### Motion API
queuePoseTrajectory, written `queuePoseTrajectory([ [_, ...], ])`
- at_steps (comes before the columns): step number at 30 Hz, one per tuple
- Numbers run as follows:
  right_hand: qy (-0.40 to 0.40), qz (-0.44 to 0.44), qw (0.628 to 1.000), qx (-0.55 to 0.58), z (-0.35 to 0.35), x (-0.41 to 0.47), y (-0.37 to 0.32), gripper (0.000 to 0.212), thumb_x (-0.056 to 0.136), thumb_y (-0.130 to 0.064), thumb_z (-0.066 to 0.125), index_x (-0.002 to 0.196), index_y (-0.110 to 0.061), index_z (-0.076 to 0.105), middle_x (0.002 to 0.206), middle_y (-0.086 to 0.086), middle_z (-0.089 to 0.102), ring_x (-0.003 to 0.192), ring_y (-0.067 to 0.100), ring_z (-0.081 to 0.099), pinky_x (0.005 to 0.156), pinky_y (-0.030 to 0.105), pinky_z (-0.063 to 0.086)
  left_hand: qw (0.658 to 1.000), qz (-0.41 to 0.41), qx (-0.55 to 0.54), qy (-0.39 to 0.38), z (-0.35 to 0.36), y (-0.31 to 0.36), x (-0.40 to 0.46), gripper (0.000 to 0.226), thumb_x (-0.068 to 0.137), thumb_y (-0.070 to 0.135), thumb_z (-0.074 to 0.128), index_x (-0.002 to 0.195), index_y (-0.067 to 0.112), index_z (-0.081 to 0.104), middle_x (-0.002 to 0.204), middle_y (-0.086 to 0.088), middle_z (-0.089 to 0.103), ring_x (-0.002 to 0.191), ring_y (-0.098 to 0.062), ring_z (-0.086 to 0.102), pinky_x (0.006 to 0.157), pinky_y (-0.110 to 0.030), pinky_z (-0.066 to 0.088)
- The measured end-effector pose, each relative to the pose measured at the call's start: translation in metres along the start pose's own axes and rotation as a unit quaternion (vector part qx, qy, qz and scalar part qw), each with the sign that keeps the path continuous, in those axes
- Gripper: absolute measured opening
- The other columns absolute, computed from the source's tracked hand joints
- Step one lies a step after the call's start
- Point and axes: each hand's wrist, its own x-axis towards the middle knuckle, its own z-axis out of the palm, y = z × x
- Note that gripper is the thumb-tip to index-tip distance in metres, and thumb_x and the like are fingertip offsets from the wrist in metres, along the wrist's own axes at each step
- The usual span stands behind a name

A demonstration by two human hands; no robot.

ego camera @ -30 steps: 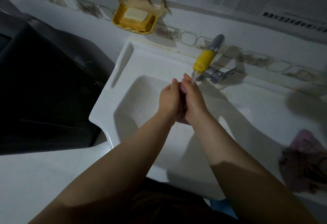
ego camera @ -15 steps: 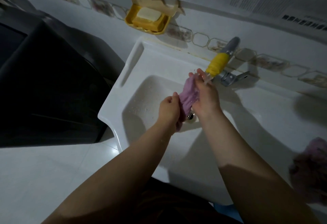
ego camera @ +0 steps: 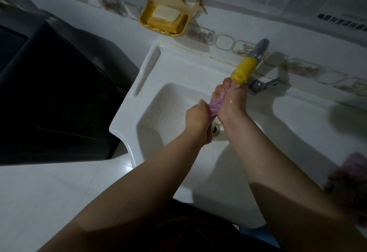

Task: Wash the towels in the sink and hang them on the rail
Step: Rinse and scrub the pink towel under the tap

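Since half a second ago the right hand [ego camera: 231, 100] has slid farther up under the yellow tap spout [ego camera: 243, 70], stretching the purple towel [ego camera: 215, 105] into a tighter twist, while the left hand [ego camera: 197, 118] has stayed low over the sink [ego camera: 151, 102] basin. Both hands are clamped round the towel, one at each end, above the drain. By my reading this towel is mid-wash or being wrung. A second towel [ego camera: 351, 180] lies on the sink's right ledge, near, whether washed I cannot tell. No rail shows, so all hanging is left
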Motion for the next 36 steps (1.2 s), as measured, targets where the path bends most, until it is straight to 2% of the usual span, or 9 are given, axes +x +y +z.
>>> queuePoseTrajectory([
  [6,-0.003,0.015,0.998,-0.065,-0.036,0.011,-0.014,0.058,0.095,-0.038,0.049,0.039,-0.020,0.047,0.043,-0.003,0.043,0.038,0.011,0.044,0.053,0.023,0.039,0.992,0.105,0.011,-0.063,-0.002,0.016,0.018,0.053,0.098,0.042,0.044,0.054,0.013,0.042,0.035,-0.001,0.036,0.035,-0.018,0.032,0.041,-0.018,0.026],
  [12,-0.128,-0.083,0.917,-0.368,-0.075,0.004,-0.023,0.007,0.088,-0.017,0.065,0.090,-0.024,0.064,0.094,0.001,0.067,0.092,0.017,0.063,0.089,0.037,0.050,0.944,0.171,0.102,-0.263,-0.008,0.036,0.021,0.038,0.100,0.041,0.043,0.099,0.006,0.058,0.068,-0.007,0.045,0.047,-0.012,0.039,0.039,-0.018,0.035],
  [14,-0.195,-0.062,0.900,-0.384,-0.086,0.001,-0.030,0.022,0.084,-0.022,0.070,0.104,-0.016,0.065,0.100,0.003,0.068,0.092,0.013,0.064,0.081,0.030,0.053,0.915,0.150,0.084,-0.365,-0.018,0.041,0.021,0.016,0.101,0.018,0.044,0.111,0.008,0.052,0.081,-0.009,0.052,0.056,-0.011,0.048,0.041,-0.018,0.043],
  [17,-0.273,0.025,0.874,-0.401,-0.095,-0.007,-0.038,0.015,0.081,-0.016,0.069,0.095,-0.016,0.068,0.080,-0.005,0.072,0.073,0.006,0.066,0.059,0.020,0.052,0.882,0.124,0.029,-0.453,-0.032,0.049,0.023,0.034,0.092,-0.010,0.046,0.119,0.011,0.047,0.095,-0.012,0.061,0.072,-0.018,0.066,0.056,-0.027,0.058],
  [23,-0.228,0.040,0.964,-0.133,-0.091,0.006,-0.041,0.026,0.082,-0.014,0.058,0.108,-0.011,0.060,0.095,0.007,0.073,0.088,0.020,0.069,0.076,0.038,0.056,0.873,0.217,0.288,-0.328,-0.041,0.045,0.026,0.019,0.098,0.023,0.052,0.101,0.004,0.053,0.080,-0.013,0.058,0.063,-0.017,0.059,0.047,-0.024,0.053],
  [26,-0.166,-0.004,0.982,-0.095,-0.077,0.012,-0.034,0.010,0.092,-0.016,0.055,0.098,-0.010,0.061,0.098,0.011,0.071,0.095,0.024,0.068,0.089,0.043,0.054,0.900,0.118,0.157,-0.389,-0.050,0.029,0.033,0.027,0.098,0.024,0.048,0.101,-0.002,0.054,0.077,-0.014,0.061,0.060,-0.016,0.061,0.053,-0.024,0.055],
  [29,-0.067,-0.039,0.992,-0.103,-0.062,0.017,-0.028,0.028,0.090,-0.029,0.062,0.103,-0.004,0.060,0.105,0.021,0.067,0.101,0.034,0.066,0.087,0.048,0.054,0.929,0.063,-0.034,-0.363,-0.040,0.018,0.038,0.019,0.101,0.014,0.040,0.096,0.003,0.054,0.074,-0.009,0.062,0.059,-0.016,0.061,0.052,-0.027,0.056],
  [33,0.008,-0.129,0.954,-0.271,-0.029,-0.008,-0.007,0.020,0.094,-0.018,0.054,0.075,-0.012,0.055,0.058,-0.003,0.056,0.052,0.001,0.055,0.063,0.024,0.042,0.982,0.099,-0.079,-0.137,-0.002,0.017,0.034,0.025,0.100,0.020,0.045,0.079,0.011,0.055,0.064,-0.005,0.054,0.050,-0.014,0.052,0.046,-0.020,0.043],
  [36,-0.035,-0.244,0.867,-0.434,-0.009,-0.044,0.016,0.045,0.094,-0.041,0.050,0.057,-0.018,0.045,0.051,-0.002,0.051,0.058,0.017,0.055,0.059,0.028,0.040,0.987,0.105,-0.036,-0.116,0.005,0.022,0.032,0.036,0.102,0.035,0.036,0.073,0.017,0.049,0.047,0.011,0.057,0.051,-0.005,0.053,0.055,-0.024,0.043],
])
